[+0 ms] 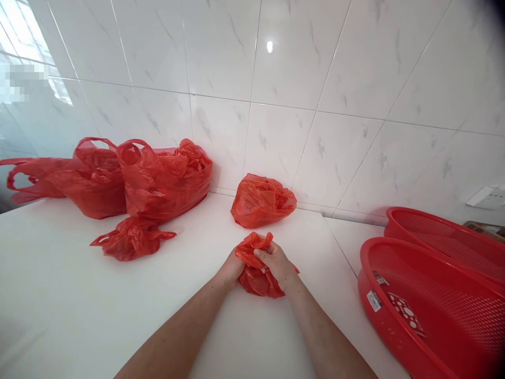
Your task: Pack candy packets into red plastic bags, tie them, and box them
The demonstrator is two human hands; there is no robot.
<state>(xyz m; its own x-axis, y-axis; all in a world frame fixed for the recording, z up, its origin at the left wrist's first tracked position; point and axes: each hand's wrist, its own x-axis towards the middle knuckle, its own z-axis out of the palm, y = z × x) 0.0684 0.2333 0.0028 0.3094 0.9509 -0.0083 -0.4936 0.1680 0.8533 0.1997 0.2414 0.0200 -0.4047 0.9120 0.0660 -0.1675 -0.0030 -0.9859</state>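
A crumpled red plastic bag (260,281) is bunched between my two hands over the white table. My left hand (233,266) grips its left side, the fingers mostly hidden behind the plastic. On the other side my right hand (279,263) pinches the upper folds, with the thumb lying across the front. Just beyond my hands, near the wall, sits another red plastic bag (262,202), loosely gathered. Whatever the held bag contains, if anything, cannot be made out.
Several full red bags (165,181) lean by the wall at the left, with a small knotted red bag (132,239) in front. Two red perforated plastic baskets (369,273) stand at the right. A white socket (487,198) is on the tiled wall (284,63).
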